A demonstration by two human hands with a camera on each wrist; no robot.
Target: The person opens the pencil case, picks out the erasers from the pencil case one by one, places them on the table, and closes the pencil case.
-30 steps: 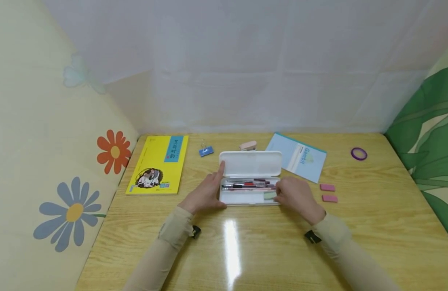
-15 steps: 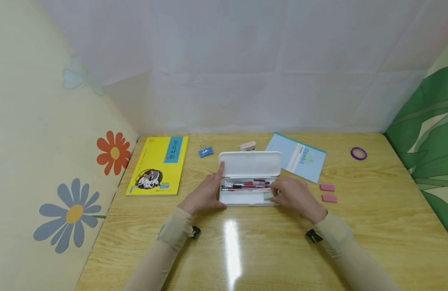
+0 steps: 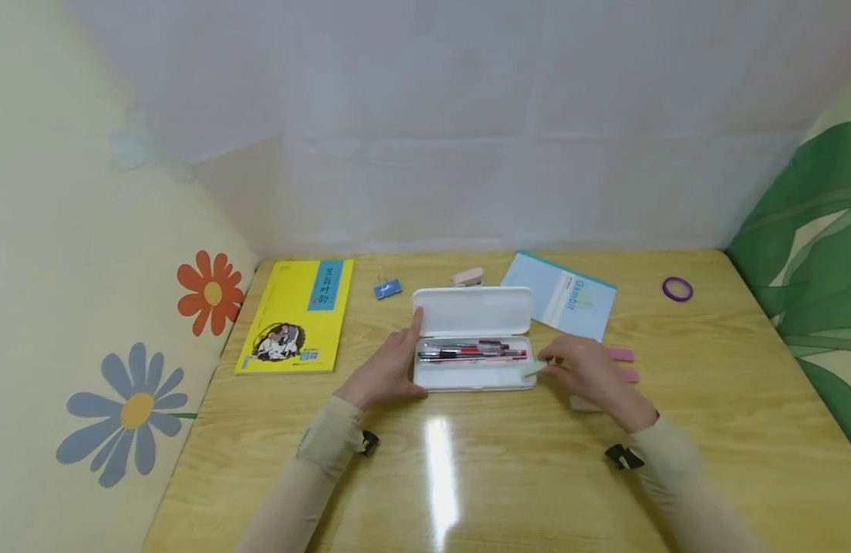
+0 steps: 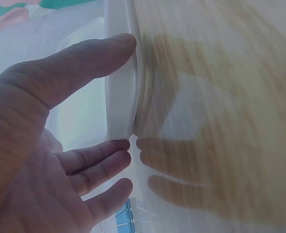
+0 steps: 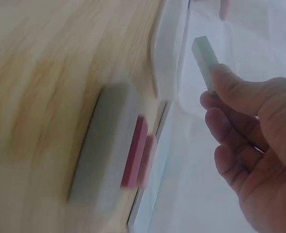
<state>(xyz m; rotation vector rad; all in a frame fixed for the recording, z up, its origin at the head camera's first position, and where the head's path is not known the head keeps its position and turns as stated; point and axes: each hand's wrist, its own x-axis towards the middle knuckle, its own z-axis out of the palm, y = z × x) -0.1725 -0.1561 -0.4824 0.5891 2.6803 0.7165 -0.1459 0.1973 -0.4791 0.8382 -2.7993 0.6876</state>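
Note:
A white pencil case (image 3: pixel 460 378) lies with its lid (image 3: pixel 474 311) raised, and several pens (image 3: pixel 467 352) fill its back part. My left hand (image 3: pixel 387 367) rests at the case's left end, index finger at the lid and thumb by the front corner. The left wrist view shows this thumb lying along the white wall, with other fingers fairly straight at the end. My right hand (image 3: pixel 591 375) pinches a pale green eraser (image 5: pixel 204 60) between thumb and fingers. The eraser is tilted over the case's right end.
Pink erasers (image 3: pixel 622 354) and a pale grey block (image 5: pixel 104 145) lie beside the right hand. Behind are a blue notebook (image 3: pixel 564 293), a beige-pink eraser-like piece (image 3: pixel 467 276) and a blue binder clip (image 3: pixel 388 289). A yellow book (image 3: pixel 297 315) lies left, a purple ring (image 3: pixel 677 289) right.
My right hand has moved right, lifting the pale green eraser from the front compartment to the case's right edge. The grey block has come into sight beneath that hand. The left hand stays.

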